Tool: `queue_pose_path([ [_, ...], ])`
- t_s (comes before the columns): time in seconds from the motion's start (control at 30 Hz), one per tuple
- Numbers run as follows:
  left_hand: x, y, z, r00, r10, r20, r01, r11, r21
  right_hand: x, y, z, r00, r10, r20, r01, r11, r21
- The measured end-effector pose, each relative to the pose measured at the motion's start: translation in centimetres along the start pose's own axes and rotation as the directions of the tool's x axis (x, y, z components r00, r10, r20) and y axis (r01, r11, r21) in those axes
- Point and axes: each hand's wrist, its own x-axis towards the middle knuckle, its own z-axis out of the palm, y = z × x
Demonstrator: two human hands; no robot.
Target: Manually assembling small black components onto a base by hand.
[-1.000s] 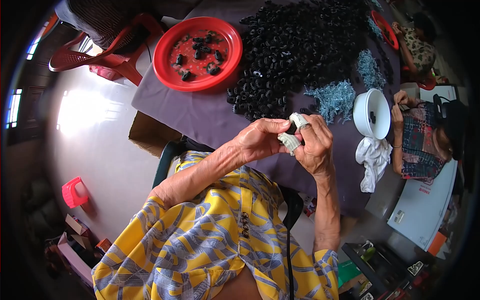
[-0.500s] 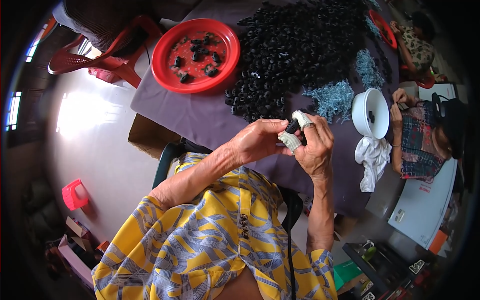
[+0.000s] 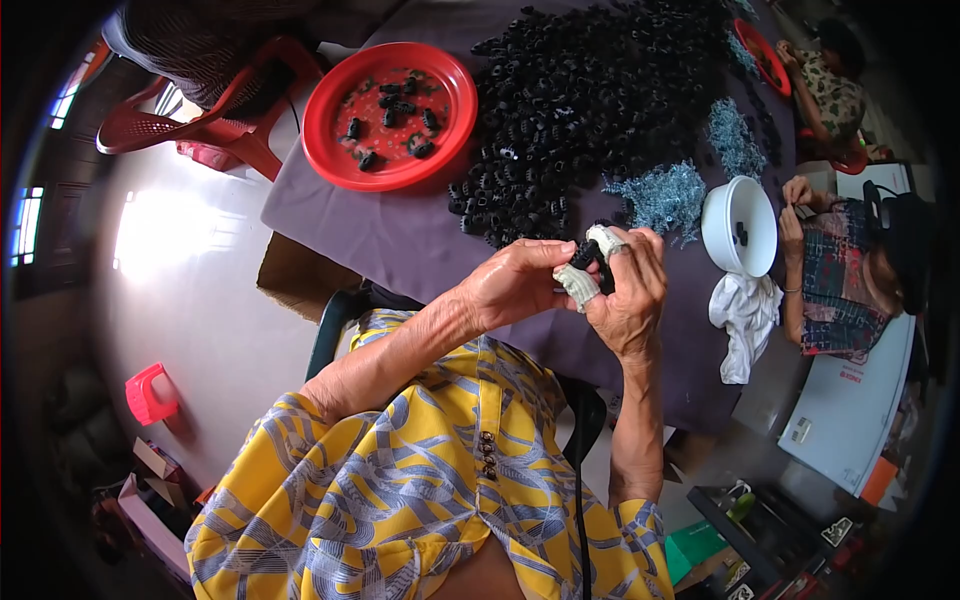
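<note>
Head view. Left hand (image 3: 515,278) and right hand (image 3: 635,290), latter with pale finger wraps (image 3: 577,286): grip pinching one black piece (image 3: 587,254). Beyond grip: black heap (image 3: 565,130) on bench (image 3: 335,215). Left beyond: red tray (image 3: 318,120), several pieces. Held piece apparently unfinished; heap, done or left: cannot tell.

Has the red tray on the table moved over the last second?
No. The red tray keeps its place beside the pile of black pieces; both drift slightly together in view.
</note>
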Motion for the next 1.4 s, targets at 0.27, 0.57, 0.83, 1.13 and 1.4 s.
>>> queue_pose_path([
  [0.27, -0.1, -0.1, 0.0, 1.0, -0.01, 0.028, 0.012, 0.997, -0.07, 0.2, 0.6, 0.0, 0.999, -0.034, 0.018, 0.033, 0.997, 0.076],
  [0.57, -0.1, -0.2, -0.1, 0.999, -0.01, 0.046, 0.015, 0.994, -0.104, 0.5, 0.4, -0.2, 0.996, -0.09, 0.019, 0.087, 0.991, 0.1],
  [0.83, 0.0, -0.2, -0.6, 0.996, -0.016, 0.089, 0.023, 0.996, -0.082, 0.4, 0.5, -0.3, 0.998, -0.06, 0.007, 0.059, 0.991, 0.117],
  [1.13, 0.0, -0.1, 0.3, 0.999, -0.009, 0.042, 0.012, 0.997, -0.08, 0.5, 0.5, -0.4, 0.995, -0.097, 0.032, 0.093, 0.99, 0.102],
  [1.4, 0.1, -0.3, -0.3, 0.998, -0.017, 0.054, 0.02, 0.998, -0.062, 0.3, 0.4, -0.5, 0.999, -0.016, 0.029, 0.013, 0.994, 0.112],
])
